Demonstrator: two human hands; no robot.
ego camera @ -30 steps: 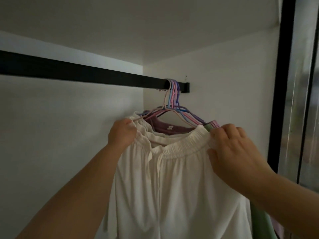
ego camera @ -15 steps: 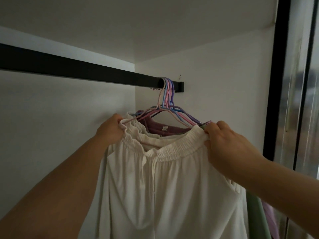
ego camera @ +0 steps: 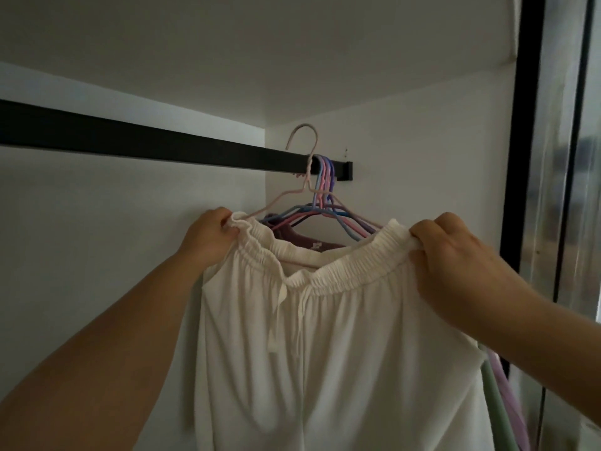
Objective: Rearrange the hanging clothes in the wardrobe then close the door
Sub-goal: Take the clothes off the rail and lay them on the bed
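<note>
Both hands are up inside the wardrobe, holding a pair of cream drawstring pants by the elastic waistband. The left hand is gripping the left end of the waistband, fingers curled round the bunched fabric, and the right hand is doing the same at the right end, fingers pinching the gathered edge. So the pants are stretching between the two hands, waistband sagging a bit in the middle, with the drawstring dangling down the front and the legs hanging out of the bottom of the view.

The pants are sitting on a pale pink hanger. Its hook is poking up above the black clothes rail rather than sitting over it, so the hanger is being held up off the rail, just in front of it.

Right behind it, a bunch of blue, pink and purple hangers is hanging at the far right end of the rail, packed together against the white side wall. A maroon garment is showing on those, just behind the pants' waistband. Lower right, under the right forearm, strips of green fabric and lilac fabric are peeking out. The black-framed door is standing at the right edge, glass panel beside it.
</note>
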